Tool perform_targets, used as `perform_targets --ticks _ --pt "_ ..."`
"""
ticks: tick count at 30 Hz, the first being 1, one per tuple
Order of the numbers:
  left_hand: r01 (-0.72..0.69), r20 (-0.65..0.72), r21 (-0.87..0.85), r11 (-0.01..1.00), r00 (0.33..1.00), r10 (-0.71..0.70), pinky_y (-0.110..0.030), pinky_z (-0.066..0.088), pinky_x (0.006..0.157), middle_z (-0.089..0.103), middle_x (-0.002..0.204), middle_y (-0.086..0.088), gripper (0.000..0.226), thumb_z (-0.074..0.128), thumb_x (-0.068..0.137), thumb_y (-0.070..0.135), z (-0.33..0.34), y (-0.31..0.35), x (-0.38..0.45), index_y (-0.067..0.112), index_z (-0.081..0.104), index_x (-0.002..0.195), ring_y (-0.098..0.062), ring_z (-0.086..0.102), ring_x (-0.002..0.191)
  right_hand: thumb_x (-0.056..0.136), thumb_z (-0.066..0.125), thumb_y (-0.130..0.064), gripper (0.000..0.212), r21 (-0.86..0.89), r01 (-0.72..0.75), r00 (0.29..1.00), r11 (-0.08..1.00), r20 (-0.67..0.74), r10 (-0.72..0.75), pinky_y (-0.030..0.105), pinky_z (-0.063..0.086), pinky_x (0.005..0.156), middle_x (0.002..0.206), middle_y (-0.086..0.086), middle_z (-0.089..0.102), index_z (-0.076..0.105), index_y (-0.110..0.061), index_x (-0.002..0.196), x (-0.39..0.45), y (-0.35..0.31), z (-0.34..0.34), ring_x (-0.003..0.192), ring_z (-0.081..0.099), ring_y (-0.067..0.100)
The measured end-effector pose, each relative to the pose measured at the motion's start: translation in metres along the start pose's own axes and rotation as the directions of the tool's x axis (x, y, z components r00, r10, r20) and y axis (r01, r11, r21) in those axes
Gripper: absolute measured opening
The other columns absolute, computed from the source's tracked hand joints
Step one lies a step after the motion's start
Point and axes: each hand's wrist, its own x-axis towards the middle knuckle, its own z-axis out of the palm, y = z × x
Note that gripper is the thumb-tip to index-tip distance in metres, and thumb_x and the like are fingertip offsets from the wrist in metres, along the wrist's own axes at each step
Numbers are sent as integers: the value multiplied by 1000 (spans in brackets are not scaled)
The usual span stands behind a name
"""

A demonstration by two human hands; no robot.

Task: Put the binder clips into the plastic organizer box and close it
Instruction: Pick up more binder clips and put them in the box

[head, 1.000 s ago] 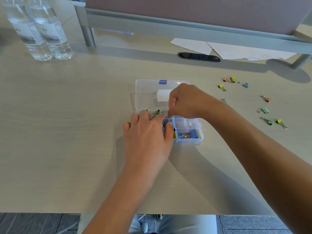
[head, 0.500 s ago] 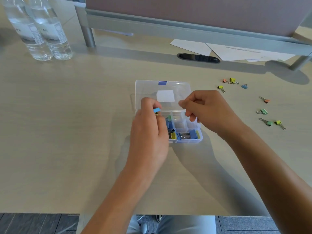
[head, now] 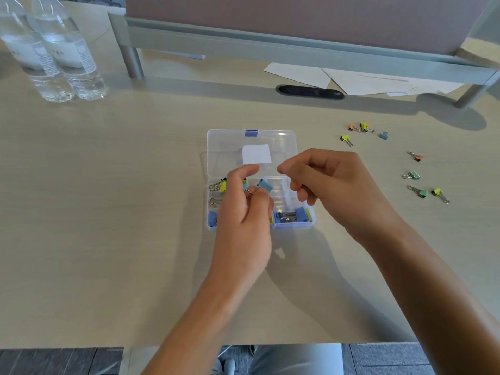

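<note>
So the desk (head: 108,212) is carrying everything: box (head: 216,158) lying open at centre, lid flat behind the tray, several clips already sitting in compartments. Left hand (head: 243,226) is hovering over the tray, pinching a blue clip (head: 265,185) by its wire handles. Right hand (head: 332,185) is hanging beside it, fingers curled on nothing. Loose clips (head: 416,192) are lying well apart on the right – lots left. Judgement: lower the blue clip into a free cell before letting go, keep the handles below the dividers – otherwise the lid may not be closing flush.
</note>
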Motion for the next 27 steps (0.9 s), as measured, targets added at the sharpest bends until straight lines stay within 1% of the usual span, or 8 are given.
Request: perform_targets --ticks 2,6,9,14,19,22,25,27 --pt "4 13 -20 1000 1000 -3 -17 41 58 49 58 12 35 39 101 4 0 0 -1 27 49 125 -6 45 57 94 70 -26 14 -19 -19 998 1000 65 21 31 50 61 65 -4 67 82 -18 91 -2 0 2 58 58 10" --pt "-8 25 -11 1000 1000 8 -17 42 58 51 58 13 41 41 101 5 0 1 -1 34 45 130 -6 46 58 95 70 -25 14 -8 -51 989 999 140 52 20 45 59 60 -13 63 83 -22 92 -2 -1 4 58 49 6" --pt "-18 55 23 1000 998 16 -22 45 63 49 64 6 42 43 102 9 -2 -1 -1 38 42 132 -10 48 65 94 70 -27 13 -43 -77 974 996 212 84 26 46 64 74 -11 70 83 -25 92 -1 -2 4 64 49 8" --pt "-111 8 139 984 994 111 -19 40 56 45 60 11 41 44 99 9 -6 -2 -2 33 44 132 -7 43 57 98 66 -24 15 22 -88 994 996 69 87 29 53 69 85 5 72 80 -19 95 10 5 3 70 59 10" --pt "-231 -74 401 886 956 283 -23 42 59 54 66 12 37 38 92 17 -25 -1 5 20 60 121 -10 54 62 102 60 -17 17 -22 -66 996 998 -66 64 24 57 68 85 1 76 77 -17 106 24 14 3 67 64 7" --pt "-249 -61 492 834 946 319 -31 47 64 54 71 14 41 34 90 13 -31 -3 9 18 65 116 -12 55 69 103 57 -15 21 -185 -14 999 983 -39 7 16 55 62 81 -6 73 77 -23 106 29 15 6 64 65 2" --pt "-255 -40 623 740 934 355 -33 42 61 48 68 14 38 35 91 14 -35 -7 13 17 68 110 -17 48 66 99 62 -14 14 -276 -5 1000 961 1 6 18 59 61 79 -6 76 75 -19 102 33 16 14 64 71 5" --pt "-233 -10 723 651 938 347 -40 47 64 57 76 8 31 40 96 20 -35 -8 15 19 68 107 -23 55 76 96 67 -14 8 -302 -5 1000 953 12 9 20 60 61 77 -5 76 74 -17 99 36 17 19 62 72 8"
